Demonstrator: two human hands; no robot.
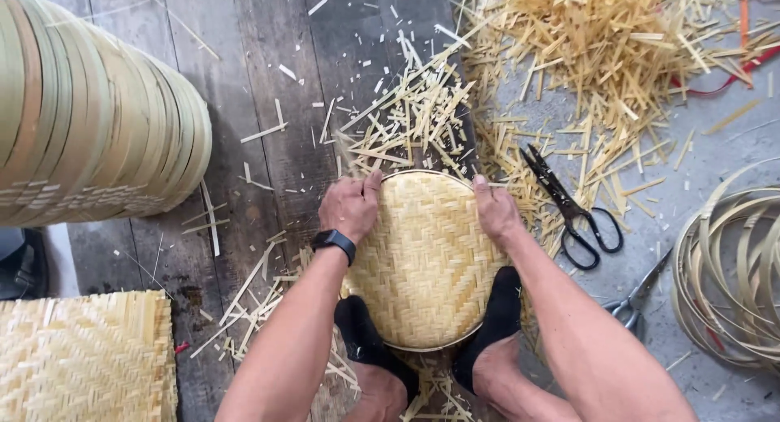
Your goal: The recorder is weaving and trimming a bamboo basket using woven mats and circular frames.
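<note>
A round woven bamboo tray (424, 251) lies on the dark wooden boards in front of me. My left hand (351, 207), with a black watch on the wrist, grips its far left rim. My right hand (496, 212) presses on its far right rim. Both my feet in black socks (497, 312) hold down the near edge of the tray.
A tall stack of bamboo hoops (89, 121) lies at the left. Flat woven mats (85, 357) sit at the lower left. Black scissors (573, 211) lie right of the tray, with metal shears (638, 296) and coiled bamboo rings (731, 268) further right. Cut bamboo strips (585, 40) litter the floor.
</note>
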